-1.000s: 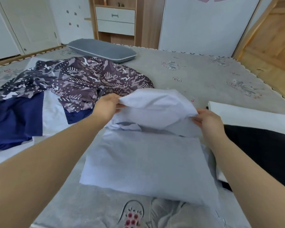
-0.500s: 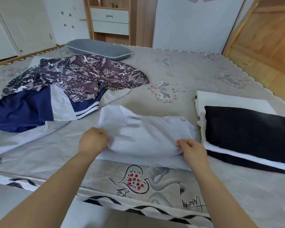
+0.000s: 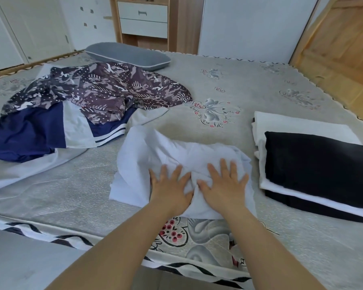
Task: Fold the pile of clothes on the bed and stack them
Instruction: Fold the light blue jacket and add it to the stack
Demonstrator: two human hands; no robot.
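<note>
A folded white garment (image 3: 155, 155) lies near the bed's front edge. My left hand (image 3: 169, 189) and my right hand (image 3: 223, 185) both press flat on its near half, fingers spread and straight. To the right sits a stack of folded clothes (image 3: 314, 164), with a black piece on top of white ones. At the left is the unfolded pile: a patterned brown-purple garment (image 3: 105, 91) over a navy and white garment (image 3: 36, 130).
The grey mattress (image 3: 228, 84) has a flower print in the middle. A grey pillow (image 3: 128, 55) lies at the far edge. Behind it stand a wooden cabinet with white drawers (image 3: 143, 19) and white walls. A wooden door (image 3: 344, 45) is at the right.
Both hands brought the garment's far part down toward me, folding it over. They let go of the edges and now press flat on the folded cloth.
</note>
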